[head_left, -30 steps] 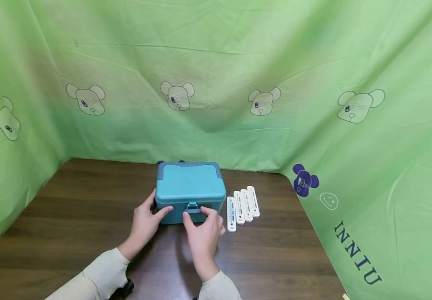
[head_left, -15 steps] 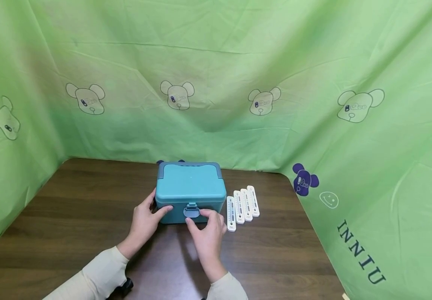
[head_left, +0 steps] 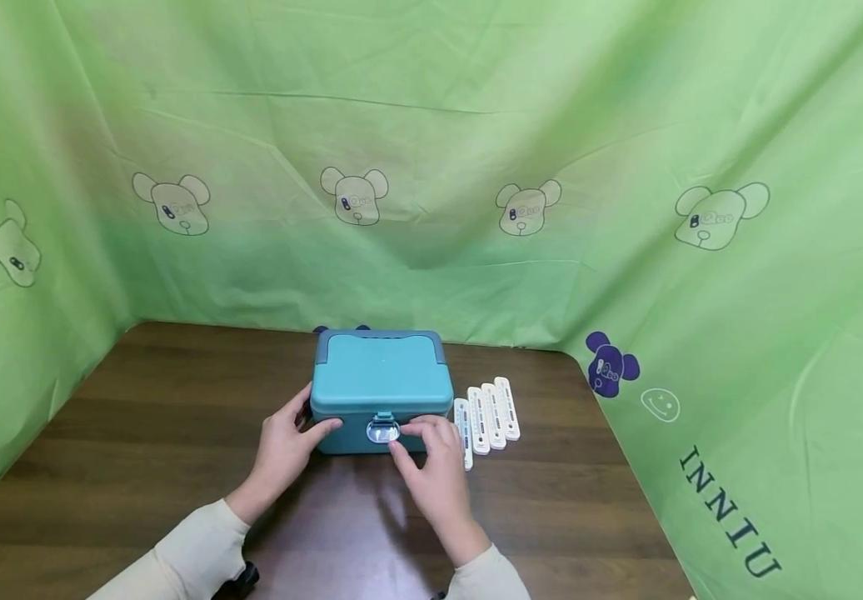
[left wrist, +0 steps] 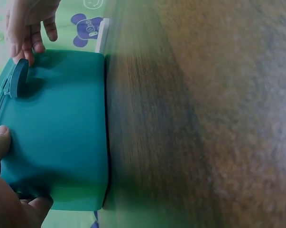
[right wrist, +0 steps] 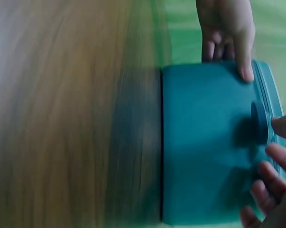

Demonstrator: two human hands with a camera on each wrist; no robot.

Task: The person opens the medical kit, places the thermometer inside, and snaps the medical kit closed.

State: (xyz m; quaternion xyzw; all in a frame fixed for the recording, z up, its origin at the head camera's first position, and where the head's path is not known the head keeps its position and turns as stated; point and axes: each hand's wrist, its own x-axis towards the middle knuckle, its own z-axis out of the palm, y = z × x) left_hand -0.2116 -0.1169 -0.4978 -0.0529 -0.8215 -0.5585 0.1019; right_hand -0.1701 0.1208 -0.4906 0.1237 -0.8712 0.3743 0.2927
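Note:
A teal storage box (head_left: 381,371) with a darker blue-trimmed lid stands on the table, its lid down. On its front, the oval latch flap (head_left: 382,432) juts out; the right wrist view shows this latch (right wrist: 259,122) side-on. My left hand (head_left: 284,446) grips the box's left front corner, thumb on the front and fingers round the side. My right hand (head_left: 435,475) is at the latch's right edge, fingers loosely bent, thumb just below the index fingertip. Whether those fingertips touch the flap I cannot tell.
Several white thermometers (head_left: 496,417) with printed scales lie side by side to the right of the box on the brown wooden table (head_left: 177,417). Green cloth (head_left: 431,275) with bear-head prints hangs behind and along both sides.
The latch flap has swung downward from a nearly edge-on position and shows more of its face. My right hand has shifted slightly right and down. My left hand stays on the box.

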